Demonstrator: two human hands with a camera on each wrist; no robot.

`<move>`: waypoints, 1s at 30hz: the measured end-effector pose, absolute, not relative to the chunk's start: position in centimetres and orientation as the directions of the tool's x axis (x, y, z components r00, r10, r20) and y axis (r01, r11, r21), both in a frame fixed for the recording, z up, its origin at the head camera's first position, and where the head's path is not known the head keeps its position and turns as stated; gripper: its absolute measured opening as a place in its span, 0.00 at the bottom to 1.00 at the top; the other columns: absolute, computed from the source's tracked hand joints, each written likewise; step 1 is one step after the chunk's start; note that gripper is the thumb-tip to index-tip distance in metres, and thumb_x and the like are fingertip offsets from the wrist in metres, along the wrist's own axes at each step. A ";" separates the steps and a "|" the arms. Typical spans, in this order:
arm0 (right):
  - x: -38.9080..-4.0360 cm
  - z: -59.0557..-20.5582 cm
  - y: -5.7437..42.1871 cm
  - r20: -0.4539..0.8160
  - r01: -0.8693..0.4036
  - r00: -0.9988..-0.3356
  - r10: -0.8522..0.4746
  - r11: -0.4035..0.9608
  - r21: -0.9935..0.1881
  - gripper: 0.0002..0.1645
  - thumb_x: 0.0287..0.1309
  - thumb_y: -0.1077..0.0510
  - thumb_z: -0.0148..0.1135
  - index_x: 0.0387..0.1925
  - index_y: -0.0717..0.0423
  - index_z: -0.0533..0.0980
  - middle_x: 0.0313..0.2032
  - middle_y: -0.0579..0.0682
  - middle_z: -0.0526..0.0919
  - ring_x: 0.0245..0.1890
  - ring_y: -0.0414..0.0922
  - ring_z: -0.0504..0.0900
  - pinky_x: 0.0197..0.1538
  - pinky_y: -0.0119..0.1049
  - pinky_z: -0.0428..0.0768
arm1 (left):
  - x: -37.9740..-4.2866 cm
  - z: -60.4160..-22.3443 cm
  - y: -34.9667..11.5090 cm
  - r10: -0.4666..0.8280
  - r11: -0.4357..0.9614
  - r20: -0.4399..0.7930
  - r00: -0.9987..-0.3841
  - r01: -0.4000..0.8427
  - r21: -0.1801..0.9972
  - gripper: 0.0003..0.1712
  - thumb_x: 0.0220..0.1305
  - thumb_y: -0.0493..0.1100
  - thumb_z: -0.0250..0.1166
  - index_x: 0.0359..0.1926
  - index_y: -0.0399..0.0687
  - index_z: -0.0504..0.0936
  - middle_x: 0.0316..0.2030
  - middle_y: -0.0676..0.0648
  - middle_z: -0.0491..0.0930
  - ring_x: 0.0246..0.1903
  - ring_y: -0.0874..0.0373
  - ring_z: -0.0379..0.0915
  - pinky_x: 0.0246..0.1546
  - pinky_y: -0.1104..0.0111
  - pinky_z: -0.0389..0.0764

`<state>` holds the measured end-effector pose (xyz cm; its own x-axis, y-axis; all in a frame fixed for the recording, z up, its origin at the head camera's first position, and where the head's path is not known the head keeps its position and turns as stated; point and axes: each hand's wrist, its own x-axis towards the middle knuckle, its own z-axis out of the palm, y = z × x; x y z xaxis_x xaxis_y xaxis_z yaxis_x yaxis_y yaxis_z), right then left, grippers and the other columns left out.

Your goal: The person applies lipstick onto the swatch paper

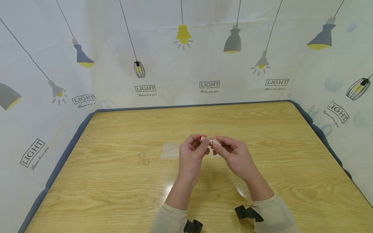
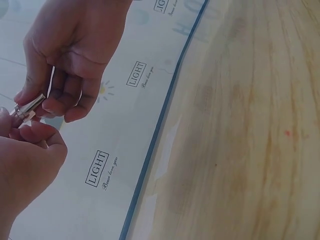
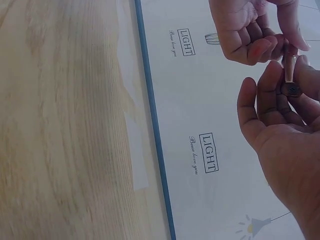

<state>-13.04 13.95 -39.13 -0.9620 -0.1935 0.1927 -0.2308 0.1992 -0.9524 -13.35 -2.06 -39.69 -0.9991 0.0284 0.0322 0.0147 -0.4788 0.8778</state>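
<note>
1. Head: above the tabletop point(image 1: 116, 187), the left hand point(image 1: 190, 152) and right hand point(image 1: 237, 158), fingers curled, pinch a small shiny tube point(image 1: 216, 141) between them. Its red end point(image 1: 200, 138) shows at the left; fingers cover much of the rest, so whether it is one piece I cannot tell. A pale patch point(image 1: 169, 151) is partly hidden behind the hands.
2. Left wrist: the tube's silvery side shows between the fingertips; the left edge crops the left hand.
3. Right wrist: the tube's dark round end point(image 3: 291, 89) shows, its marking unreadable.

Boxed "LIGHT" labels point(image 1: 209, 84) and script lines point(image 3: 193, 156) ending "love you" stand on the white backdrop point(image 1: 163, 55).
</note>
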 end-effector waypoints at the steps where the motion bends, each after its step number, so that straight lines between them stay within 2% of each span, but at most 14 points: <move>1: -13.0 -39.1 14.0 0.191 -0.229 -0.962 -0.193 0.199 -0.953 0.16 0.77 0.61 0.61 0.57 0.67 0.84 0.41 0.64 0.86 0.36 0.37 0.84 0.43 0.30 0.85 | -13.4 -39.7 -2.1 0.035 -0.485 0.033 -0.999 0.012 0.874 0.04 0.73 0.30 0.66 0.46 0.39 0.81 0.37 0.55 0.83 0.37 0.63 0.76 0.38 0.76 0.81; 5: -13.0 -39.2 14.1 0.187 -0.225 -0.964 -0.188 0.211 -0.951 0.17 0.77 0.60 0.61 0.58 0.66 0.83 0.43 0.65 0.87 0.36 0.38 0.84 0.41 0.30 0.84 | -13.3 -39.6 -2.3 0.076 -0.504 0.036 -0.996 -0.008 0.863 0.06 0.75 0.29 0.62 0.49 0.38 0.82 0.37 0.54 0.82 0.38 0.61 0.75 0.39 0.76 0.80; 10: -13.1 -39.2 14.1 0.186 -0.225 -0.964 -0.188 0.209 -0.952 0.17 0.77 0.58 0.62 0.58 0.64 0.84 0.40 0.48 0.87 0.36 0.37 0.84 0.42 0.30 0.85 | -13.2 -39.6 -2.4 0.094 -0.512 0.026 -0.995 -0.026 0.859 0.07 0.76 0.31 0.62 0.49 0.45 0.82 0.36 0.54 0.79 0.37 0.62 0.73 0.38 0.75 0.79; 12: -13.2 -39.3 14.1 0.194 -0.231 -0.963 -0.188 0.200 -0.952 0.16 0.77 0.59 0.62 0.58 0.64 0.84 0.40 0.45 0.87 0.36 0.37 0.84 0.43 0.30 0.86 | -13.2 -39.7 -2.4 0.084 -0.516 0.020 -0.996 -0.026 0.856 0.06 0.75 0.32 0.63 0.47 0.47 0.82 0.35 0.55 0.79 0.35 0.63 0.72 0.38 0.75 0.78; 19: -13.2 -39.5 14.1 0.226 -0.262 -0.955 -0.191 0.188 -0.947 0.15 0.76 0.61 0.63 0.57 0.64 0.84 0.45 0.60 0.87 0.37 0.38 0.85 0.44 0.30 0.87 | -13.4 -39.9 -2.5 0.080 -0.546 0.017 -0.997 -0.029 0.837 0.07 0.74 0.30 0.63 0.44 0.45 0.83 0.36 0.54 0.82 0.35 0.63 0.73 0.39 0.75 0.79; 22: -13.2 -39.5 14.2 0.214 -0.250 -0.958 -0.193 0.188 -0.950 0.15 0.76 0.60 0.63 0.57 0.63 0.84 0.46 0.56 0.88 0.38 0.40 0.86 0.45 0.30 0.87 | -13.3 -39.9 -2.6 0.107 -0.568 0.029 -0.994 -0.037 0.822 0.08 0.75 0.28 0.61 0.46 0.43 0.84 0.37 0.54 0.82 0.37 0.63 0.73 0.39 0.75 0.80; 26: -13.2 -39.6 14.3 0.201 -0.237 -0.960 -0.193 0.184 -0.954 0.16 0.77 0.58 0.62 0.58 0.63 0.83 0.45 0.45 0.87 0.39 0.39 0.85 0.45 0.30 0.87 | -13.2 -39.8 -2.7 0.143 -0.582 0.045 -0.989 -0.047 0.812 0.11 0.76 0.29 0.60 0.50 0.45 0.84 0.37 0.55 0.81 0.37 0.63 0.74 0.39 0.75 0.79; 28: -13.2 -39.5 14.3 0.198 -0.232 -0.961 -0.195 0.175 -0.957 0.17 0.77 0.59 0.62 0.58 0.64 0.83 0.45 0.43 0.87 0.40 0.38 0.85 0.46 0.30 0.87 | -13.2 -39.8 -2.6 0.152 -0.583 0.044 -0.987 -0.053 0.811 0.11 0.76 0.30 0.60 0.52 0.46 0.82 0.37 0.56 0.80 0.37 0.63 0.74 0.39 0.75 0.79; 30: -13.1 -39.5 14.2 0.203 -0.237 -0.959 -0.197 0.166 -0.957 0.17 0.77 0.59 0.61 0.58 0.65 0.83 0.47 0.48 0.87 0.40 0.37 0.86 0.47 0.30 0.87 | -13.1 -39.8 -2.5 0.149 -0.585 0.034 -0.988 -0.060 0.809 0.11 0.76 0.31 0.60 0.53 0.47 0.80 0.36 0.56 0.80 0.36 0.64 0.74 0.39 0.75 0.78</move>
